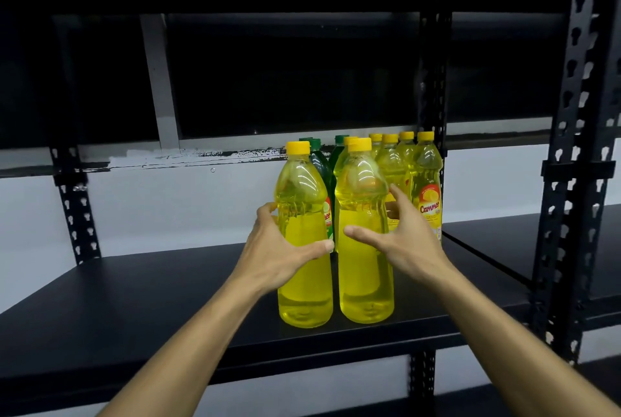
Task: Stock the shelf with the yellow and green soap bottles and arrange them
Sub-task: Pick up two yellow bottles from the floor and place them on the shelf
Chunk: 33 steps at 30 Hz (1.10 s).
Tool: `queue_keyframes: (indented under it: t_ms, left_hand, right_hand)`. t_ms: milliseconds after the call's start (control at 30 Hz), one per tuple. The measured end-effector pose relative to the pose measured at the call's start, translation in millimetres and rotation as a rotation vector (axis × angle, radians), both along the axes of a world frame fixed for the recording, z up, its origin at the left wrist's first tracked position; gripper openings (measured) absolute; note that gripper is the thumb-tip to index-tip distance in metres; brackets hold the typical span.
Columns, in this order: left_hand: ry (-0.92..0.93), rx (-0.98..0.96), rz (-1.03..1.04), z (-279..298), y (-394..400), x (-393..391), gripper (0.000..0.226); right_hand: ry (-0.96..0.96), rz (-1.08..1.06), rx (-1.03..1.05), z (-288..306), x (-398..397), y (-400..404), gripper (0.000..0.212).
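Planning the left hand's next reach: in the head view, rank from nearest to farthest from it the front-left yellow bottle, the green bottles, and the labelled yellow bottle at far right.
1. Front-left yellow bottle, in left hand.
2. Green bottles, just behind.
3. Labelled yellow bottle, far right, back.

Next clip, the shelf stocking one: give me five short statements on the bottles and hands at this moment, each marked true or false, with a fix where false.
1. Two yellow bottles stand upright at the front of the shelf. True: the front left bottle and the front right bottle.
2. The left hand wraps around the front left bottle. True.
3. The right hand holds a green bottle. False: its fingers are spread at the front right yellow bottle.
4. All the bottles on the shelf are yellow. False: green bottles stand behind the front pair.
5. The front bottles have green caps. False: their caps are yellow.
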<state>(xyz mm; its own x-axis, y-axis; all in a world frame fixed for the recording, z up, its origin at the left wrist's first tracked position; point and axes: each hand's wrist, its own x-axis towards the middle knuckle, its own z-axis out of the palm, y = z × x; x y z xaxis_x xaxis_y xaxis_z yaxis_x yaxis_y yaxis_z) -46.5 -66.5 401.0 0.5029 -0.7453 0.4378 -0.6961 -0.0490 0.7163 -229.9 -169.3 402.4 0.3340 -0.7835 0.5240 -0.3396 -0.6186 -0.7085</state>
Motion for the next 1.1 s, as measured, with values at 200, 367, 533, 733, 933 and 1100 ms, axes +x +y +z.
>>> queue_keyframes:
  t_ms: [200, 367, 533, 733, 933, 1100]
  left_hand:
    - [-0.022, -0.165, 0.187, -28.8, 6.2, -8.8, 0.098]
    - [0.09, -0.262, 0.108, -33.9, 2.4, -2.2, 0.082]
    - [0.28, -0.309, -0.03, -41.6, -1.0, 6.9, 0.068]
    - [0.45, -0.304, -0.232, -44.7, -9.2, 17.4, 0.04]
    - [0.415, -0.178, -0.281, -35.5, -5.1, 18.8, 0.053]
    - [0.07, -0.138, 0.075, -29.8, -3.4, -13.8, 0.097]
  right_hand:
    - [0.015, -0.213, -0.128, -40.0, 9.1, 20.0, 0.116]
    - [-0.082, -0.173, -0.145, -50.8, 7.3, 12.2, 0.103]
    - [-0.297, 0.207, 0.103, -60.1, -3.7, -6.2, 0.075]
    - [-0.429, 0.504, 0.266, -61.2, -12.4, -27.3, 0.055]
    - [-0.288, 0.45, 0.289, -58.4, -19.3, -28.7, 0.055]
    - [-0.151, 0.079, 0.042, -54.0, -3.1, -4.0, 0.1]
